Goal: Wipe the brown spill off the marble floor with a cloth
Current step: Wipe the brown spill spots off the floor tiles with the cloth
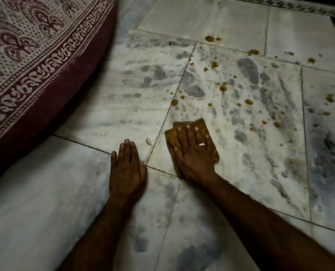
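underfoot, brown-spattered marble floor [241, 153]

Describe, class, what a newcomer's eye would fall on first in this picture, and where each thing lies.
First, the scattered brown spill drops across the pale marble floor tiles, centre to upper right. Next, the right hand pressed flat on a folded mustard-brown cloth near the middle, with the left hand flat on bare tile beside it. The maroon patterned bedspread fills the upper left.
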A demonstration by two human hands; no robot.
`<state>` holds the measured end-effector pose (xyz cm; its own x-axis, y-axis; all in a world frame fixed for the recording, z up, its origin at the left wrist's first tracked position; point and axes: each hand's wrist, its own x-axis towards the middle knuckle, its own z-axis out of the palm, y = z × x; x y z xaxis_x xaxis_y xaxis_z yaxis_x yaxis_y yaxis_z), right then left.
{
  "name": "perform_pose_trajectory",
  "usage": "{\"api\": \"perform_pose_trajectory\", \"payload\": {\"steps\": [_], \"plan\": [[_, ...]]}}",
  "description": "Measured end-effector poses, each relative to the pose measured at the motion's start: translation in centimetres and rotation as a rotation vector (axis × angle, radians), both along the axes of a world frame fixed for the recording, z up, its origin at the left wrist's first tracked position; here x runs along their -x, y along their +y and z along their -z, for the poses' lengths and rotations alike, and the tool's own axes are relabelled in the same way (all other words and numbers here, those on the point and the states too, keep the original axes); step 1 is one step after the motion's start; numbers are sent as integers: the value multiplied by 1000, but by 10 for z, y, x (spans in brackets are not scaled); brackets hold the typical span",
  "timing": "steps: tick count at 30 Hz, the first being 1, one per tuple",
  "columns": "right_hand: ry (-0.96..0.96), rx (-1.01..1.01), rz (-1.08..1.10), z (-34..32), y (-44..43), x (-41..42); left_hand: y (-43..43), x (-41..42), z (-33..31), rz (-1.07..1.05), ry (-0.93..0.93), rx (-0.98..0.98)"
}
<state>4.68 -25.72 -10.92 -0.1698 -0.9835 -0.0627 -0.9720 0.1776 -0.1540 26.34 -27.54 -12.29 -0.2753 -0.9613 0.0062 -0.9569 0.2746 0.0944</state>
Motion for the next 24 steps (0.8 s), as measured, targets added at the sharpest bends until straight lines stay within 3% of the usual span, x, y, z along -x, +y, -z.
{"api": "perform_pose_trajectory", "payload": {"steps": [6,12,16,20,24], "plan": [[-73,-71,-264,-10,-53,-74,-8,-13,-4,-68,145,-5],[-103,-29,-478,-5,3,-103,-9,-47,-11,-96,351,-12],[-49,-2,-645,-3,65,-58,-4,-57,-13,-77,388,-44],[17,-29,-357,-7,37,-5,3,-63,-6,-54,455,-73],[-47,-61,-165,-10,-34,-38,0,-67,-5,-49,547,-126]]}}
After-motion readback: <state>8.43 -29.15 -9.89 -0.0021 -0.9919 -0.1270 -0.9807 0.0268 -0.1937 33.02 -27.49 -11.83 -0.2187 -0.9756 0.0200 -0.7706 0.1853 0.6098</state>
